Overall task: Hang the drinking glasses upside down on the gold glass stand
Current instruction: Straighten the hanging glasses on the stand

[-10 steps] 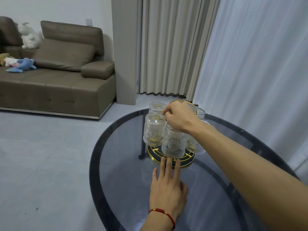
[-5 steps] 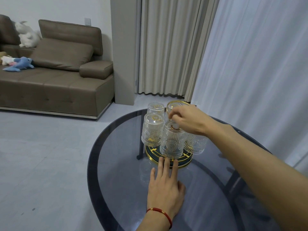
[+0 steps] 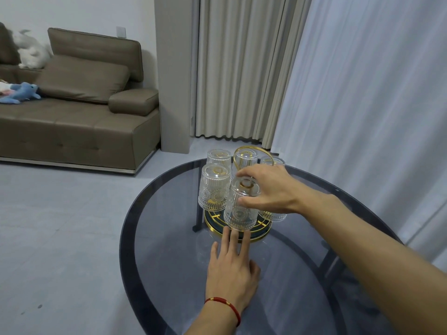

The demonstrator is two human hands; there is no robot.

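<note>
right hand loosely cupped the front glass hung inverted on the stand; left hand flat, holding nothing, steadied its base; likely seating step, release next.

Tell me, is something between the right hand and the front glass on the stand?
Nothing visible is. The right hand already has its fingers around the front glass, which sits upside down on the gold stand.

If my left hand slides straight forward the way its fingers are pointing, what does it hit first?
Probably the gold rim of the glass stand's round base. The left hand lies flat on the glass table, fingertips already at or almost touching that rim, just below the nearest upside-down glass. Actual contact is unclear.
</note>
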